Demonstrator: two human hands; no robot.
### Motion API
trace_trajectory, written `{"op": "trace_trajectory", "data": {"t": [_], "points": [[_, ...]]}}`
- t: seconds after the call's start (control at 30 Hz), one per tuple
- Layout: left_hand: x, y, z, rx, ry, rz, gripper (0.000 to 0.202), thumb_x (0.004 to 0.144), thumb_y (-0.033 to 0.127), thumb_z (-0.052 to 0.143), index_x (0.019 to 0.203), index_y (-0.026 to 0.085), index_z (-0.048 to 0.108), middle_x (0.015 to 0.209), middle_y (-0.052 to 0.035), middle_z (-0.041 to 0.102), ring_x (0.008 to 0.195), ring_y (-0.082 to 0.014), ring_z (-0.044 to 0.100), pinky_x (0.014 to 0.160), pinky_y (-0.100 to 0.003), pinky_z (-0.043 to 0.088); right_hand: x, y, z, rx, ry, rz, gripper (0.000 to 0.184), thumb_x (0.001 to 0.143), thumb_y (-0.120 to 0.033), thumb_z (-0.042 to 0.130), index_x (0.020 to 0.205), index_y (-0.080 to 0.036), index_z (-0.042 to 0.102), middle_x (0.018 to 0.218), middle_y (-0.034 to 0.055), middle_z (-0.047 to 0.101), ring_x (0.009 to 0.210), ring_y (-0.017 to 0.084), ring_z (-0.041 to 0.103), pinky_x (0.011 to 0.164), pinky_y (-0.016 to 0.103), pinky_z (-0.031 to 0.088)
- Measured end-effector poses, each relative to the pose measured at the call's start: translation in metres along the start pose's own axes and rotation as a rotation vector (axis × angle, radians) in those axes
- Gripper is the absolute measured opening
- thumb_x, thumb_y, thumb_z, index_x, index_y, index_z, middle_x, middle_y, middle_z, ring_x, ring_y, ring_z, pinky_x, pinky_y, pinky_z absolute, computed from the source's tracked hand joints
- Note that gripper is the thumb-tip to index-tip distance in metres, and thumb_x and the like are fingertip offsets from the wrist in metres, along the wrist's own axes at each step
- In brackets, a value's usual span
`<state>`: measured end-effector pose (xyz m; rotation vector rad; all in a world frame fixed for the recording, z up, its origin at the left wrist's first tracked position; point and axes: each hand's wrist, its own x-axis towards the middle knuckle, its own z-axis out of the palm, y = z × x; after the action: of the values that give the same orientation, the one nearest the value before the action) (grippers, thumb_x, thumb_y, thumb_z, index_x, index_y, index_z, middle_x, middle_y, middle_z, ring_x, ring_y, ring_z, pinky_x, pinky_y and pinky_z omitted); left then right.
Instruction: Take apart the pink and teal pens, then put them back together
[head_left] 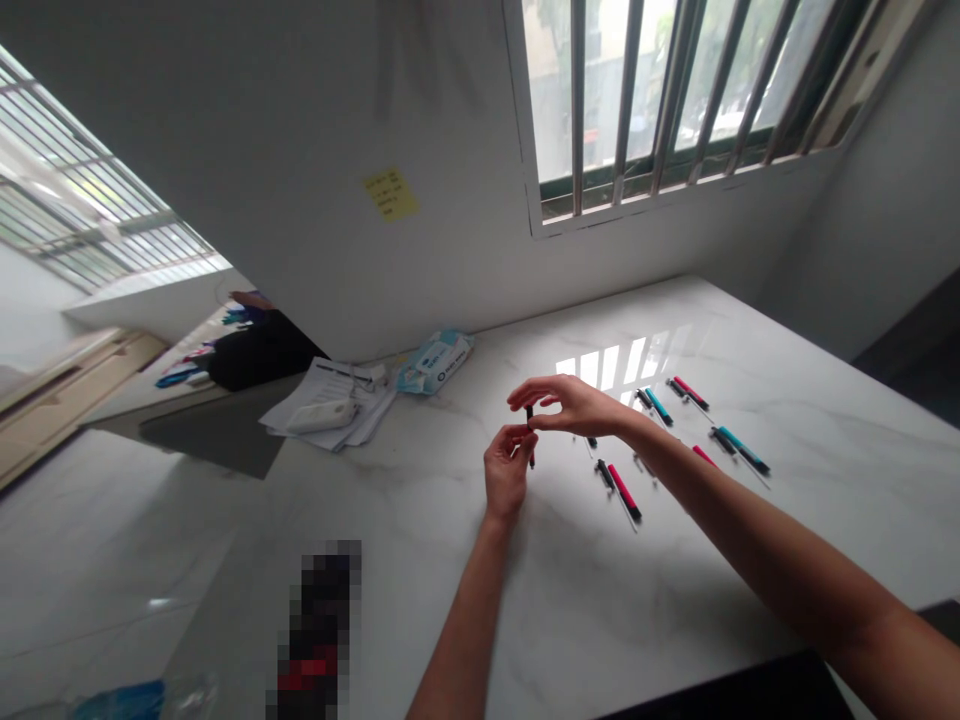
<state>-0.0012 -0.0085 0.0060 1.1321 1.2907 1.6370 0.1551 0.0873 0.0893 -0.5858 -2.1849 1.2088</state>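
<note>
My left hand [507, 475] is closed round a slim dark pen [529, 412] held upright above the table. Above it, the fingers of my right hand [577, 405] pinch near the pen's black upper end; the middle of the pen is hidden by my fingers. To the right lie several pens taken apart, in small groups. One group has a pink barrel [624, 490], a black piece [604, 473] and a thin white refill [624, 508]. Others include a teal barrel [658, 405], a longer teal barrel [742, 450] and a pink barrel farther back [690, 392]. My right forearm covers some parts.
A blue wipes packet [435, 362] and papers [330, 400] with a white object [322, 414] on top lie by the wall. A yellow note [390, 195] is stuck there. A black edge [735, 690] shows at the front, and a blue plastic item [120, 700] lower left.
</note>
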Motion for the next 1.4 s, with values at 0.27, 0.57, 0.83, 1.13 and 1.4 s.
{"op": "trace_trajectory", "data": {"t": [0.27,0.57,0.83,1.13,1.4], "points": [[0.000,-0.002,0.001,-0.023,0.012,-0.020,0.033,0.079,0.046,0.085,0.088,0.017,0.071,0.070,0.0025,0.059,0.062,-0.0100,0.049,0.057,-0.022,0.041,0.001,0.007,-0.005,0.141,-0.040,0.006,0.043,0.083,-0.024,0.079,0.125,-0.020,0.069,0.106,0.0079,0.078,0.100,0.020,0.074,0.096,0.037,0.058],[0.000,-0.004,0.002,-0.024,-0.003,-0.050,0.034,0.080,0.046,0.085,0.094,0.017,0.075,0.084,-0.0029,0.069,0.066,-0.0108,0.054,0.060,-0.023,0.045,0.003,-0.001,-0.013,0.332,0.071,-0.030,0.038,0.083,-0.026,0.079,0.119,-0.017,0.071,0.100,0.0067,0.079,0.096,0.019,0.075,0.097,0.038,0.059],[0.003,-0.010,-0.002,0.013,0.023,-0.052,0.035,0.081,0.046,0.084,0.097,0.016,0.076,0.087,-0.0040,0.071,0.073,-0.0129,0.060,0.070,-0.025,0.052,0.008,0.010,-0.015,0.284,0.503,0.019,0.036,0.086,-0.038,0.078,0.116,-0.020,0.070,0.105,0.0069,0.077,0.093,0.019,0.075,0.082,0.031,0.060],[0.014,-0.014,-0.021,0.011,0.212,-0.059,0.035,0.080,0.046,0.081,0.098,0.017,0.075,0.087,-0.0027,0.070,0.076,-0.0123,0.061,0.071,-0.024,0.054,0.008,0.048,0.028,-0.428,0.017,0.456,0.010,0.091,-0.027,0.074,0.095,-0.019,0.079,0.088,0.0072,0.080,0.078,0.020,0.074,0.070,0.026,0.052],[0.016,-0.018,-0.024,0.068,0.216,-0.049,0.036,0.081,0.049,0.080,0.095,0.016,0.074,0.081,-0.0018,0.069,0.070,-0.0117,0.060,0.065,-0.023,0.052,0.004,0.061,0.024,-0.574,-0.092,0.305,0.051,0.085,-0.033,0.084,0.131,-0.020,0.066,0.114,0.0109,0.075,0.103,0.025,0.072,0.084,0.030,0.052]]}}
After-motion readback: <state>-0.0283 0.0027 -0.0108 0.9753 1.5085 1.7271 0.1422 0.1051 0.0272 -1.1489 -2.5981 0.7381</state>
